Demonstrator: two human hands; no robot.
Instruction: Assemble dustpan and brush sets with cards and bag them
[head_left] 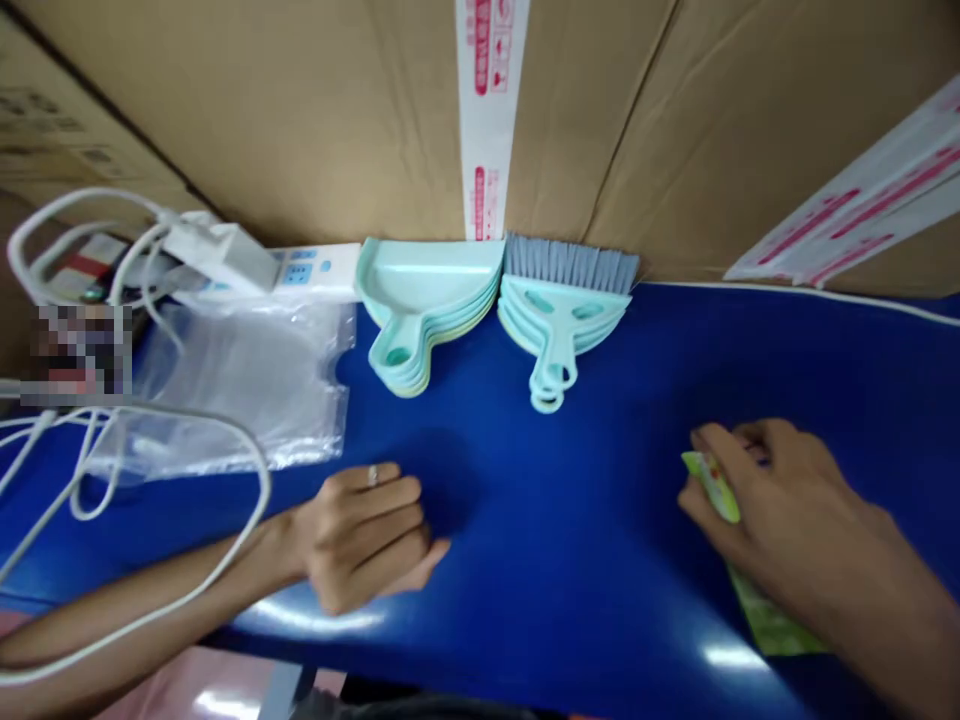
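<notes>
Head view: thin green packet (718,488) in right hand (802,520)

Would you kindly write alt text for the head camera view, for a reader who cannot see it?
A person's right hand grips a green item over a blue table, while the left hand is loosely curled. Beyond them, stacked mint dustpans and brushes sit before cardboard, with a clear plastic bag to the left.

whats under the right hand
A green packet shows beneath the right hand, and a green piece in its grip, above the blue table. The hand covers the rest, so whether the two join cannot be seen.
</notes>
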